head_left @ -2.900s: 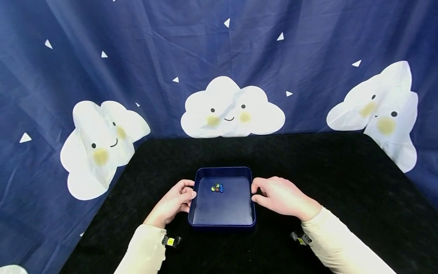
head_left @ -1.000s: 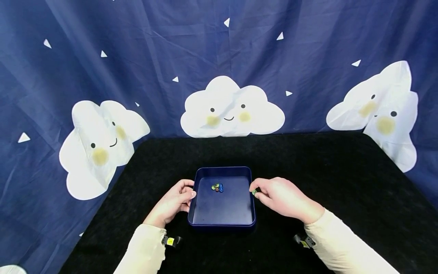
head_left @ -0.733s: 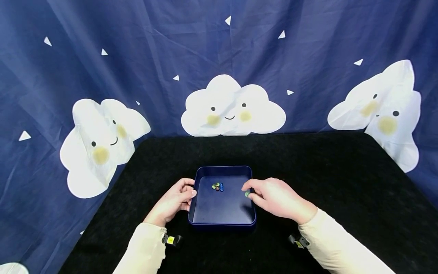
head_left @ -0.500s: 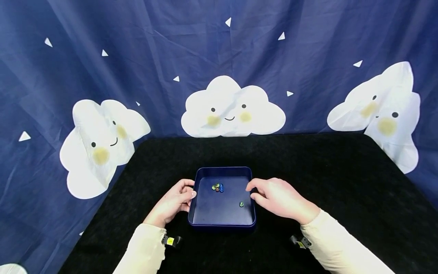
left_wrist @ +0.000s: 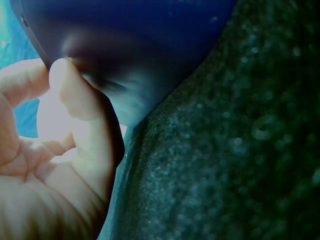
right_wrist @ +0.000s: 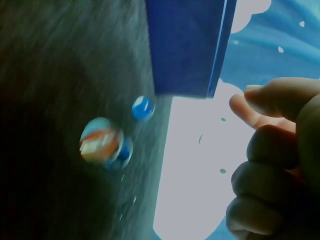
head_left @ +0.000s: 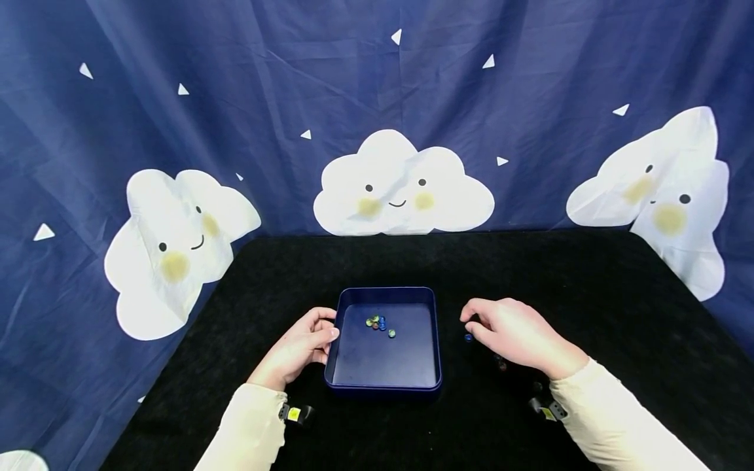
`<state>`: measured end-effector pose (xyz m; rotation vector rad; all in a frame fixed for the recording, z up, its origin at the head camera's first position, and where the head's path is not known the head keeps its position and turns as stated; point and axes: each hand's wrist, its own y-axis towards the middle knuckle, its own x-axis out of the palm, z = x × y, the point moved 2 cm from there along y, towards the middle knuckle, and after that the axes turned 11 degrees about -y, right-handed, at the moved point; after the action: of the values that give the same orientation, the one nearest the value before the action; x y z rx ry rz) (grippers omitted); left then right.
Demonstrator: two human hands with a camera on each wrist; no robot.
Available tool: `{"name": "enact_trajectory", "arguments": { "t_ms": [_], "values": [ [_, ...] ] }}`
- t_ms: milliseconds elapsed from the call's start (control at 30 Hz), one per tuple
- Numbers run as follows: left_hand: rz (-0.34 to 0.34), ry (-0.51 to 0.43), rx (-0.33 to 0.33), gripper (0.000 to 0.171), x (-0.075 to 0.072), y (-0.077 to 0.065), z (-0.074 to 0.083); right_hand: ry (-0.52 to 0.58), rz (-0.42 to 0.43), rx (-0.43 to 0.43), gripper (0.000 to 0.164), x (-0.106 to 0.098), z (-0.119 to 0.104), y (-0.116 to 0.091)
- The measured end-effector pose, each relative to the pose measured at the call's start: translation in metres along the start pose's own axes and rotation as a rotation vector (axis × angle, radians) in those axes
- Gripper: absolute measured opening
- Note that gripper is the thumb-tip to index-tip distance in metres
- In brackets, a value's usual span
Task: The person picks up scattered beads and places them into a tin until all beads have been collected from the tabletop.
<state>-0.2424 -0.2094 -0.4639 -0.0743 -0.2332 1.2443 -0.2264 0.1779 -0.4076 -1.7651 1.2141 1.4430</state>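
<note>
A square dark blue tray [head_left: 383, 367] with raised walls sits on the black cloth. My left hand [head_left: 299, 347] pinches its left wall, thumb over the rim and fingers outside. Toward the back of the tray floor lies a cluster of small glass marbles [head_left: 376, 323], with one green marble [head_left: 391, 333] apart from them. My right hand [head_left: 511, 332] hovers right of the tray, its thumb and index finger apart with nothing between them, the other fingers curled. Close below its fingertips is a blue marble [head_left: 468, 337]. An orange-streaked marble [right_wrist: 101, 142] overlaps another blue marble [right_wrist: 125, 152] in the right wrist view.
Black cloth [head_left: 283, 275] covers the table. Behind it hangs a dark blue curtain [head_left: 259, 98] printed with white smiling clouds [head_left: 400, 216]. A small camera [head_left: 303, 415] is worn at the left wrist, another [head_left: 544, 409] at the right.
My right hand brought a green marble over the tray's right wall and let it go; the marble rolled left toward the cluster. The hand then moved right, outside the tray. My left hand stayed put.
</note>
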Motion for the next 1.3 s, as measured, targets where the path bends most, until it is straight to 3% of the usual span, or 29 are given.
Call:
{"name": "enact_trajectory", "arguments": {
  "t_ms": [133, 367, 500, 733, 967, 1300],
  "values": [
    [-0.003, -0.001, 0.001, 0.049, 0.001, 0.000, 0.001, -0.035, -0.014, 0.011, 0.013, 0.000, 0.013, -0.005],
    [0.001, -0.009, 0.001, 0.048, -0.001, 0.001, -0.003, 0.007, -0.182, 0.034, 0.024, 0.010, 0.016, -0.004],
    [-0.002, -0.012, 0.003, 0.049, -0.001, 0.000, -0.005, -0.024, -0.244, 0.035, 0.026, 0.018, 0.013, -0.001],
    [0.006, -0.009, 0.007, 0.047, -0.001, 0.001, -0.004, -0.137, -0.153, -0.104, 0.022, 0.022, 0.010, 0.000],
    [0.023, -0.009, -0.006, 0.045, -0.002, 0.001, -0.003, -0.055, -0.158, -0.040, 0.018, 0.015, 0.007, -0.001],
    [-0.003, -0.014, 0.007, 0.049, 0.001, 0.000, 0.000, -0.037, -0.049, -0.046, 0.016, 0.001, -0.004, 0.001]
  ]
}}
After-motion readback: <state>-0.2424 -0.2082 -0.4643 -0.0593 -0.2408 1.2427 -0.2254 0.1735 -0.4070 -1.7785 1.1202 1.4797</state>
